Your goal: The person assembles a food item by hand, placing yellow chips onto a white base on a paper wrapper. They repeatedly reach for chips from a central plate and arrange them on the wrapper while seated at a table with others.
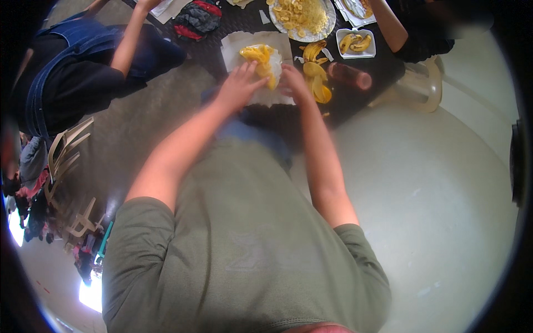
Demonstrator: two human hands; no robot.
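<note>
My left hand [240, 84] reaches over a bright yellow, folded piece [256, 53], its fingers spread and touching the near side. The piece looks like banana peel, but blur keeps me from being sure. Against it lies a crumpled white, partly see-through thing [276, 64], perhaps thin plastic. At its right edge is my right hand [295, 83], with fingers curled together; what they pinch is hidden. Under all this, a creased white paper sheet [234, 43] rests on the dark table [222, 22].
Banana peels [317, 80] lie right of the paper, beside a reddish jar or bottle [350, 76]. Farther back are a plate [274, 23] of banana slices and shreds and a white tray [363, 54] with bananas. People sit left [78, 77] and right [391, 28]. A black-and-red cloth [197, 21] lies far left.
</note>
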